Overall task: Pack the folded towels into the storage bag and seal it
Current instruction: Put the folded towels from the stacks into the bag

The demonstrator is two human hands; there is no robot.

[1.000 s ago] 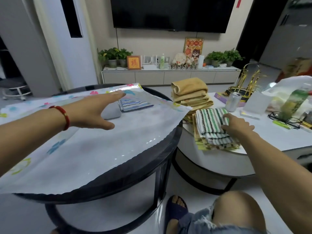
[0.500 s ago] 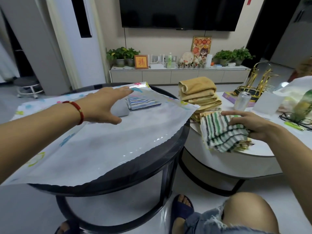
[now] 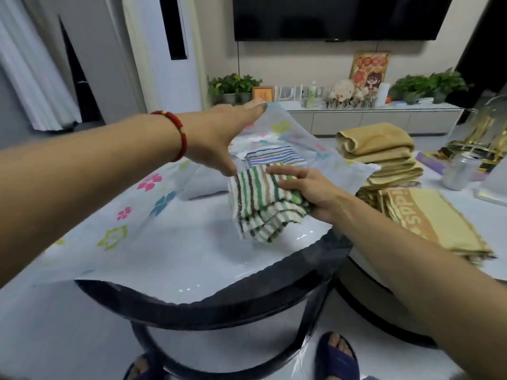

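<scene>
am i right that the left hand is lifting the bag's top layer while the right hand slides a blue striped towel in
Not quite. In the head view the right hand holds a green striped towel; the blue striped towel already lies inside the storage bag. The left hand does lift the top layer.

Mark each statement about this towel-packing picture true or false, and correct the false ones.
1. The right hand holds a green-striped towel. True.
2. The left hand lifts the bag flap. True.
3. The blue-striped towel lies on the white table. False: it lies inside the bag on the dark table.
4. The left wrist wears a red bracelet. True.
5. The yellow towels are already packed. False: they sit stacked outside the bag on the white table.
</scene>
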